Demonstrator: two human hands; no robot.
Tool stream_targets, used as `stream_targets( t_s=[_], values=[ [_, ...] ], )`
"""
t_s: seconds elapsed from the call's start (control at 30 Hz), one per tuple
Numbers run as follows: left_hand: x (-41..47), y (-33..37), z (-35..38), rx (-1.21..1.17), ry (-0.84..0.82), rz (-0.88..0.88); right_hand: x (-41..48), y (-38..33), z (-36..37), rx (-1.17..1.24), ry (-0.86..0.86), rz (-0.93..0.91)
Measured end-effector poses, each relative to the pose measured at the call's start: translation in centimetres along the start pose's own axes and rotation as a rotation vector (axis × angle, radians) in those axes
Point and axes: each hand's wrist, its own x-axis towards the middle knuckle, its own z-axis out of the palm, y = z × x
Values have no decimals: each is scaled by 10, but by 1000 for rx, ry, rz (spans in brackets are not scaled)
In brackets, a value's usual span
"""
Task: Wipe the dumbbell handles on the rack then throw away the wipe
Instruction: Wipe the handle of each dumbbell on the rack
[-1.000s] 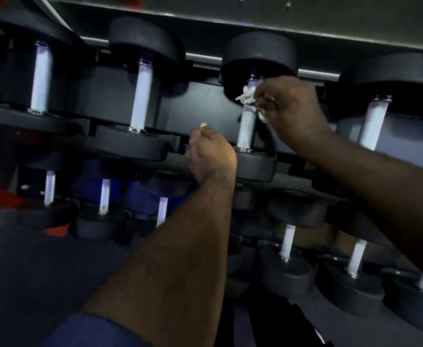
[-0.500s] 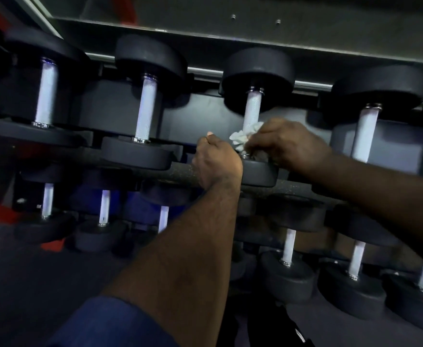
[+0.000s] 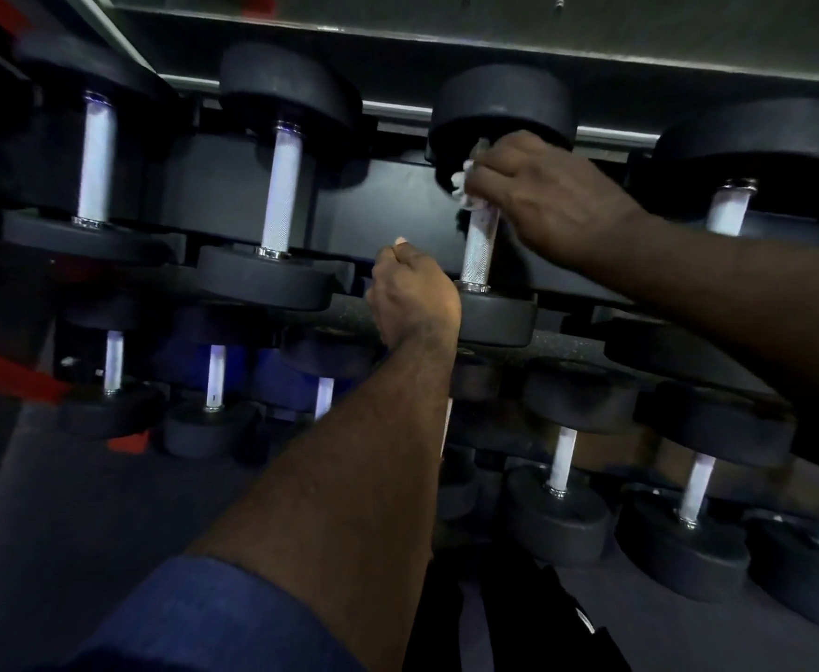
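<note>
From the head camera, your right hand, at one o'clock from the middle, has its fingers clamped round the white wipe. The wipe is bunched against the top of a dumbbell handle, just under the far black weight. Your left hand, at seven o'clock of that handle, curls its fingers tight over the front rail of the rack. More dumbbells lie lower, at five o'clock.
</note>
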Motion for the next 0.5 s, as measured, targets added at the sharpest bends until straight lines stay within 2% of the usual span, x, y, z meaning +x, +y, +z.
stream_targets(
  t_s=[0.07,0.17,0.2,0.23,0.33,0.37,0.4,0.47,0.5],
  values=[
    [2,-1,2,21,6,17,-1,-9,6,-56,-55,-111],
    [4,-3,4,29,36,12,-16,-27,0,-14,-263,-444],
    [5,-4,4,22,40,6,-12,-20,-7,-6,-293,-506],
    [7,-6,7,5,43,9,-3,-9,-11,-22,-288,-492],
    [8,-9,10,-50,68,6,17,23,-17,-79,-208,-248],
    [8,-9,9,-60,78,1,21,15,-18,-110,-225,-262],
    [8,-8,8,-56,73,-1,17,3,-14,-138,-275,-352],
    [7,-7,7,-40,81,-2,-1,-21,-10,-35,-451,-452],
    [6,-7,8,-37,84,-1,-2,-21,-13,-40,-459,-448]
  ],
)
